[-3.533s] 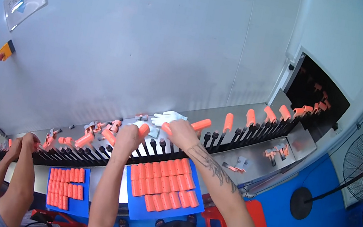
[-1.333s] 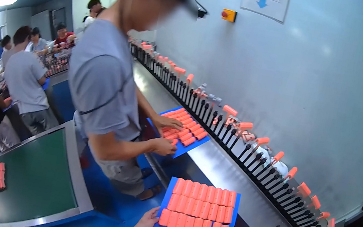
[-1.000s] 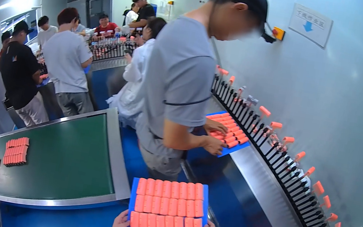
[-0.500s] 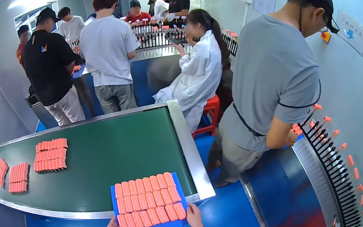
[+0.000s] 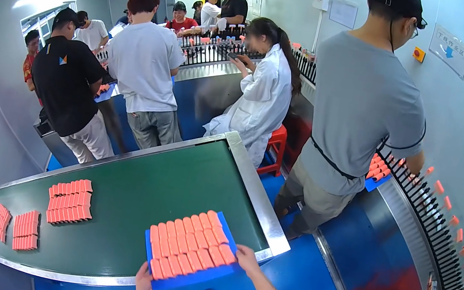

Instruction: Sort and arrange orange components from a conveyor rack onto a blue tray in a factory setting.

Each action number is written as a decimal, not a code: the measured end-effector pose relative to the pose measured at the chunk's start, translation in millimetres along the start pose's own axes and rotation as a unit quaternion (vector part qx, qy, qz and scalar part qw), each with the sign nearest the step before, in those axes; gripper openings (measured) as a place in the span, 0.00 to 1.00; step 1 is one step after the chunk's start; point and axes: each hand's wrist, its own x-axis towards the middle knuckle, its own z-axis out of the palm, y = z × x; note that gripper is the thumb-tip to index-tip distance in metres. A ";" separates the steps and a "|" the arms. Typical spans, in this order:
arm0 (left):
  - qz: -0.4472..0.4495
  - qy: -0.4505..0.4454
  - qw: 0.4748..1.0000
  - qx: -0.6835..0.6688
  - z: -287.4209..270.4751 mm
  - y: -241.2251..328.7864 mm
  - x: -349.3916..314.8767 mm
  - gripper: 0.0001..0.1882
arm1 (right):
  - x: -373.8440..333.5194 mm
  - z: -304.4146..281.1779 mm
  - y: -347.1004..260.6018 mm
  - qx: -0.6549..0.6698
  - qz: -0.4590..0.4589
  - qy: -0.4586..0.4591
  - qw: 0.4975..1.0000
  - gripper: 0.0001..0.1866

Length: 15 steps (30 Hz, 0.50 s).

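One blue board (image 5: 193, 277), three rows of orange cylinders (image 5: 189, 244) laid on it, is gripped by two near-closed hands: left hand (image 5: 144, 279) at left, right hand (image 5: 248, 259) at right.

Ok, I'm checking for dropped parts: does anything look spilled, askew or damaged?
Nothing stands out as spilled; fine damage would be too small to see. The orange pieces sit in close rows on the blue board held by the left hand and right hand. Orange groups on the green table merely sit at slightly different angles.

The blue board (image 5: 191, 279) has neared the green table (image 5: 144, 185).
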 end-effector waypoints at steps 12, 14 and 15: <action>-0.034 -0.021 0.999 0.025 25.1 55.3 12.2 0.35 | 7.4 -3.6 -49.1 0.006 0.039 -0.017 0.999 0.16; -0.028 -0.038 0.999 0.004 17.5 49.3 17.5 0.34 | 9.8 -1.8 -56.4 0.024 0.047 -0.008 0.999 0.16; -0.028 -0.019 0.999 0.026 7.7 41.9 8.2 0.34 | -7.8 -0.4 -63.0 0.017 0.058 0.011 0.998 0.16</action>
